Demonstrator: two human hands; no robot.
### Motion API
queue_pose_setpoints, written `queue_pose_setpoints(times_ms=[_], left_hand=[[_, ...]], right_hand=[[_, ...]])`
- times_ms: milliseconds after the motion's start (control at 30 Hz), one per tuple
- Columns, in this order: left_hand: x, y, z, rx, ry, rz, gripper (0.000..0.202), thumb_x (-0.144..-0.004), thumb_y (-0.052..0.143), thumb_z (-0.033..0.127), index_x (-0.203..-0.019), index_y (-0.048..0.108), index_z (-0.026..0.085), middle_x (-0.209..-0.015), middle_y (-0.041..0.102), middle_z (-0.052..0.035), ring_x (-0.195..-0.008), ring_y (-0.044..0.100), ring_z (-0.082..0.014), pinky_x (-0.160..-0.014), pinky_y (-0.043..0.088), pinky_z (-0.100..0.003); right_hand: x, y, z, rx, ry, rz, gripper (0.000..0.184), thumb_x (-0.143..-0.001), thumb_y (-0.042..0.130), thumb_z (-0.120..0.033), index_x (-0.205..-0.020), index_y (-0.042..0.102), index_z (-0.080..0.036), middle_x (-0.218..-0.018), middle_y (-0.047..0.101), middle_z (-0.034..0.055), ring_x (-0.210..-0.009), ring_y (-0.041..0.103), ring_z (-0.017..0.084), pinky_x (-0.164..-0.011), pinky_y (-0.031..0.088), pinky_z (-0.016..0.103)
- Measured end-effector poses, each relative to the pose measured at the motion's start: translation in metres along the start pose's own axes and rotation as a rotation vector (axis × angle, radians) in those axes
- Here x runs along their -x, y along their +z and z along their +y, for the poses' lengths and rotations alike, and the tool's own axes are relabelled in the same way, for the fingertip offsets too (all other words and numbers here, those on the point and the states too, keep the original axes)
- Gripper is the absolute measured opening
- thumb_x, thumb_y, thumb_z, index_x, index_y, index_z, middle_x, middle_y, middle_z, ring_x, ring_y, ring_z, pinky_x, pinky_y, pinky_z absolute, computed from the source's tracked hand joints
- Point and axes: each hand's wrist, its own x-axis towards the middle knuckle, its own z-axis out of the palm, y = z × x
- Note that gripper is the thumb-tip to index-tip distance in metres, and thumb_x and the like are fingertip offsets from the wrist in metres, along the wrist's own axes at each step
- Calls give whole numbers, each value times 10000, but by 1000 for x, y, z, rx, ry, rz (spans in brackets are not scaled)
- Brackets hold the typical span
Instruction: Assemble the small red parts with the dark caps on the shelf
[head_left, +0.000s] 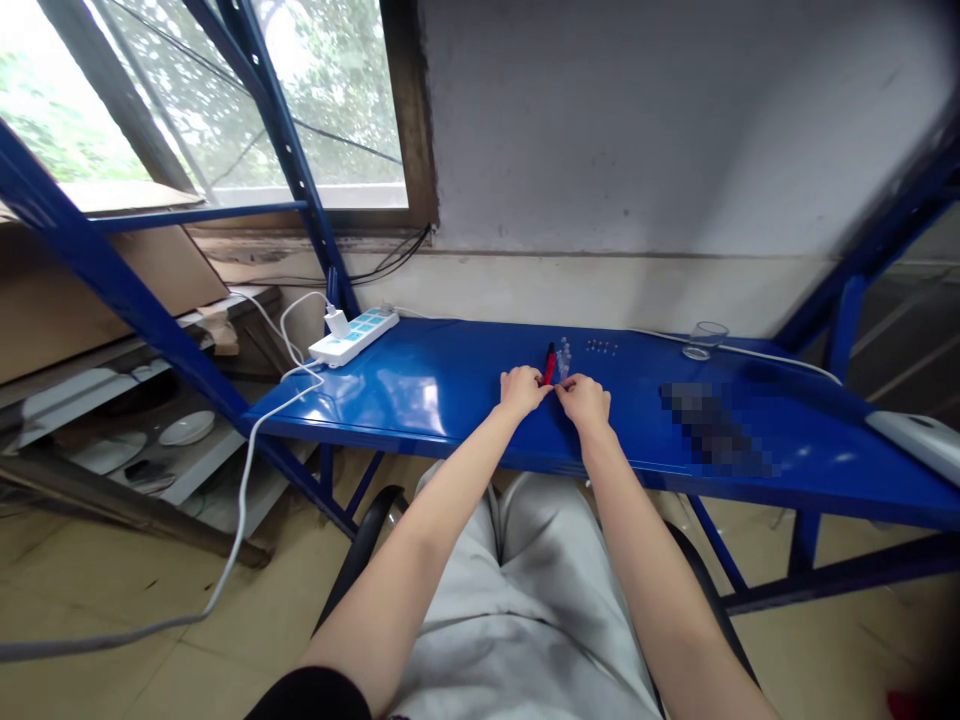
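My left hand [523, 389] is closed low over the blue table, its thumb and fingers drawn together. Right at its fingertips stands or lies a slim red object with a black end [550, 364]; whether the hand grips it I cannot tell. My right hand [586, 401] is pinched close by, its fingertips almost meeting the left ones. Whatever is between the fingers is too small to make out. Just beyond the hands is a short row of small clear pieces [564, 357]. Several tiny bits [601, 347] lie scattered to their right.
A white power strip [355, 338] with a plugged-in charger sits at the table's left end. Toward the back right stands a clear glass [704, 341]. A blurred dark object [712, 428] lies right of my hands. A white device [919, 443] rests at the right edge.
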Motion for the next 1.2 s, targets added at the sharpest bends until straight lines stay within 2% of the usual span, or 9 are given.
queue_pose_setpoints(times_ms=[100,200,333,433,567,767,900,1033,1200], left_hand=[[2,0,-1,5,-14,3,174,-697,672,332,-674,593,179,-737,594,-57,-827,536,-231,-798,363,-366],[9,-4,-2,14,18,63,158,-720,654,299,-804,594,180,-802,592,-64,-871,517,-232,-813,356,-364],[18,-10,0,17,154,144,284,-808,535,240,-1087,546,188,-995,579,-95,-956,482,-230,-840,337,-354],[20,-12,3,-18,255,114,346,-858,438,225,-1195,516,208,-1072,568,-99,-990,461,-226,-859,319,-350],[19,-9,2,-87,293,63,333,-877,380,189,-1141,583,204,-1033,602,-99,-945,481,-220,-839,324,-349],[18,-10,0,-93,218,118,260,-861,411,163,-985,638,184,-967,631,-100,-920,503,-226,-829,339,-364],[13,-11,-4,140,128,195,142,-820,507,185,-871,640,188,-877,636,-66,-842,534,-191,-799,387,-330],[10,-12,-6,443,105,327,128,-820,514,220,-874,622,180,-878,614,-63,-803,547,-158,-763,428,-289],[13,-16,-2,555,139,371,134,-823,515,260,-870,613,182,-885,599,-64,-830,540,-158,-799,427,-290]], right_hand=[[0,-1,0,-1,10,0,189,-772,525,-336,-814,654,-204,-840,683,85,-841,610,237,-764,373,362],[0,-1,0,3,13,9,187,-772,528,-339,-821,653,-208,-843,682,84,-836,611,231,-762,376,363],[-1,1,1,6,6,32,182,-763,533,-333,-809,651,-202,-827,681,88,-821,609,231,-765,372,366],[-1,3,1,-3,3,40,179,-758,537,-329,-800,650,-197,-802,679,88,-799,609,228,-760,370,361],[0,2,1,3,2,39,179,-767,526,-321,-802,653,-200,-813,679,85,-822,607,228,-759,368,354],[2,-4,-4,14,14,24,173,-785,510,-309,-797,647,-202,-807,678,88,-820,614,234,-752,370,354],[3,-6,-6,-4,-7,78,162,-794,501,-304,-811,626,-202,-798,673,79,-782,614,216,-709,378,321],[4,-6,-7,-20,-55,135,141,-797,494,-285,-831,603,-203,-799,667,69,-747,607,202,-652,369,292],[6,-3,-11,21,-172,137,121,-799,487,-270,-812,583,-197,-763,656,66,-729,600,198,-625,353,282]])
